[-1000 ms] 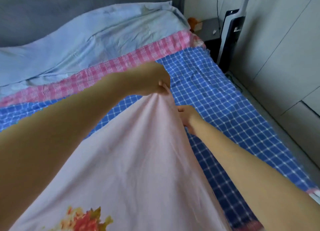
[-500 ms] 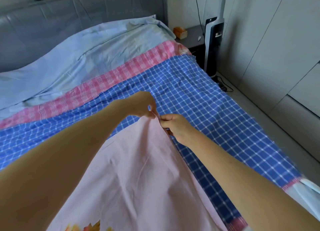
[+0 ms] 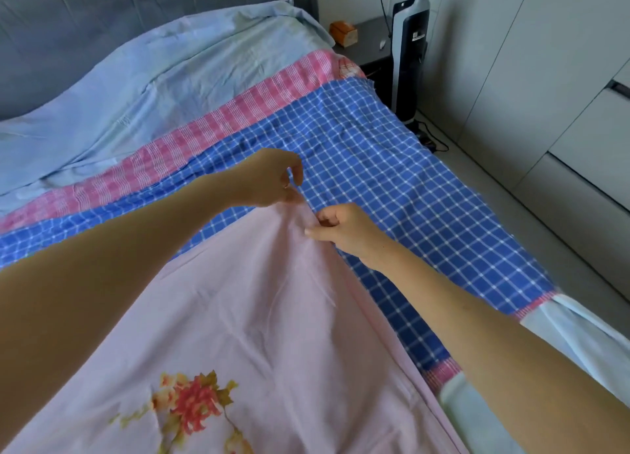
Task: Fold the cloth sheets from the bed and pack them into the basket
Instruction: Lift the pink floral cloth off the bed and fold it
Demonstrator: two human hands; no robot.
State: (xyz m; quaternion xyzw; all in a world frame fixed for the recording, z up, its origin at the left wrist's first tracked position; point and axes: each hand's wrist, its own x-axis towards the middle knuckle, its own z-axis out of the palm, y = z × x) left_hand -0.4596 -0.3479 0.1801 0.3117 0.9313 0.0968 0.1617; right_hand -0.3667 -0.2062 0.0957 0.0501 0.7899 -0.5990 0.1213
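Grey headboard and pale cupboard doors frame the bed [image 3: 102, 89], which is layered with a light blue sheet [image 3: 163, 68], a pink checked strip [image 3: 218, 123] and a blue checked sheet [image 3: 392, 167]. Since 1 second ago I have brought my 2 hands lower and closer together, so the gathered end of the pink floral sheet [image 3: 272, 317] now sits just above the blue checks; I judge a fold is being squared up, not finished. My left hand [image 3: 269, 184] pinches the sheet's top edge between thumb and fingers, and my right hand [image 3: 344, 232] pinches the same bunched corner just beside it. From that point the pink sheet runs back toward me under both arms. No basket is in view.
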